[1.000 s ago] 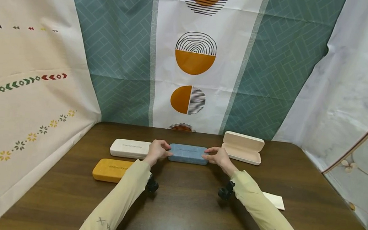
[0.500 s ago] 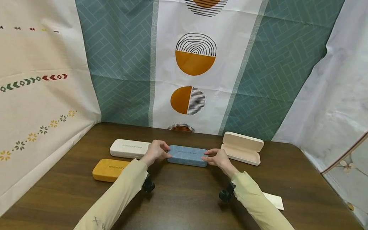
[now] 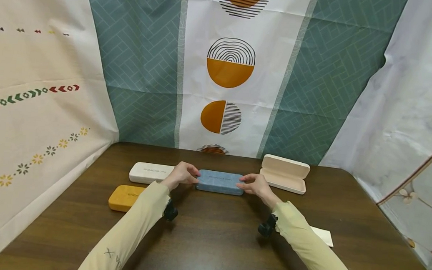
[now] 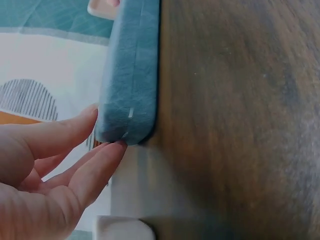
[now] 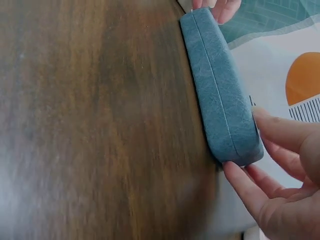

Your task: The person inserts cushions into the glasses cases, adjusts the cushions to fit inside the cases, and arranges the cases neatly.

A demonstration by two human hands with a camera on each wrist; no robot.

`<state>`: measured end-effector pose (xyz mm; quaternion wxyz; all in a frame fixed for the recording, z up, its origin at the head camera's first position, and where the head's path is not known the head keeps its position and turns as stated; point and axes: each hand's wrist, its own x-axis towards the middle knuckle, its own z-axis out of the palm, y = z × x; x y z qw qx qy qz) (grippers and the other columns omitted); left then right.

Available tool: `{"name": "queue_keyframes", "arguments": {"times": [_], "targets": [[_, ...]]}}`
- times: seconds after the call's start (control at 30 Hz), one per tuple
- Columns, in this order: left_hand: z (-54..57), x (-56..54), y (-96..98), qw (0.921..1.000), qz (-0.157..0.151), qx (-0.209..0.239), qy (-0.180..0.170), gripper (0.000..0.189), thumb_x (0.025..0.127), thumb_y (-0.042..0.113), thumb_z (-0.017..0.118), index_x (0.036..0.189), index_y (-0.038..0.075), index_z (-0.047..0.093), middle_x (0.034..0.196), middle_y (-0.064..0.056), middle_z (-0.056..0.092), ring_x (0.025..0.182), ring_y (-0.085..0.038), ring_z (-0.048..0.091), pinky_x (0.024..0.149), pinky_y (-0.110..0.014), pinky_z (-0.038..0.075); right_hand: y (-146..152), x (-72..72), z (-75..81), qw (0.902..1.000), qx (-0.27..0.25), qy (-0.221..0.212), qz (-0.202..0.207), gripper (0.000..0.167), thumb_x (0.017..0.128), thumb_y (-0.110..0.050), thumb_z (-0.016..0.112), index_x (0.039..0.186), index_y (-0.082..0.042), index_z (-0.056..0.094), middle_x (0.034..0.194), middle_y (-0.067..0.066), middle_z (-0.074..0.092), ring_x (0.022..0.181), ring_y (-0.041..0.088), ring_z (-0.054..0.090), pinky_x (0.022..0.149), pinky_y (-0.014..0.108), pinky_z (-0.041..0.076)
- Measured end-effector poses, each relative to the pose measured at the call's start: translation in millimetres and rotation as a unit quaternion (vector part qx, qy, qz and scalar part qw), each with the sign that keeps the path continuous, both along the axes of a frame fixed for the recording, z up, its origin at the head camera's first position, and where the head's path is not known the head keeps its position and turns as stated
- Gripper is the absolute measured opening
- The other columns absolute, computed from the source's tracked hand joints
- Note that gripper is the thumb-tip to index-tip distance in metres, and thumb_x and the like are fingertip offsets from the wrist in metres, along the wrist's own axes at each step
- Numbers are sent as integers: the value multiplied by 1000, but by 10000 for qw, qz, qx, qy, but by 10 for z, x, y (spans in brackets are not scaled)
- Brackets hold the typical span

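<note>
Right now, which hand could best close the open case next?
Probably the right hand: it holds the blue case by the end nearer the open case; the left hand is at the other end.

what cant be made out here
All views: inside of the blue case, which is shut.
Head view: its lettering, too small to read.
Head view: right end of the yellow case, behind the left sleeve.
Head view: part of the pale sheet, behind the right sleeve.
Right wrist view: most of the left hand, cut off by the top edge.

Blue case (image 3: pixel 220 182); white case (image 3: pixel 150 174); mustard case (image 3: pixel 123 198); brown wood-grained table (image 3: pixel 212 247); pale-yellow sleeves (image 3: pixel 134 225).
</note>
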<state>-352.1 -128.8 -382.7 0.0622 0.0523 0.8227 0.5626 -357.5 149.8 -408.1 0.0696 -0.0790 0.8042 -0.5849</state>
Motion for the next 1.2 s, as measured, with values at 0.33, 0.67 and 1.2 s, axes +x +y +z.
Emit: {"name": "queue_keyframes", "arguments": {"times": [0.33, 0.67, 1.2], "targets": [[347, -14, 24, 9989, -179, -78, 435, 27, 74, -8, 70, 100, -7, 62, 98, -19, 61, 84, -26, 60, 72, -35, 49, 517, 54, 298, 9961, -149, 736, 469, 30, 83, 3, 63, 105, 19, 52, 102, 23, 58, 84, 18, 61, 77, 35, 47], [466, 81, 603, 9878, -1432, -103, 604, 27, 76, -1, 70, 102, -4, 63, 97, -14, 63, 81, -20, 61, 71, -32, 49, 1115, 195, 354, 9951, 446, 738, 480, 29, 81, 3, 65, 102, 19, 53, 96, 23, 59, 81, 24, 60, 73, 37, 49], [52, 212, 1682, 9644, -2640, -137, 107, 23, 72, -8, 71, 95, -9, 64, 83, -14, 65, 66, -15, 61, 63, -31, 51, 1938, 487, 206, 9735, 1303, 80, 1877, 29, 81, -2, 67, 101, 15, 56, 94, 23, 60, 75, 23, 60, 63, 35, 51]]}}
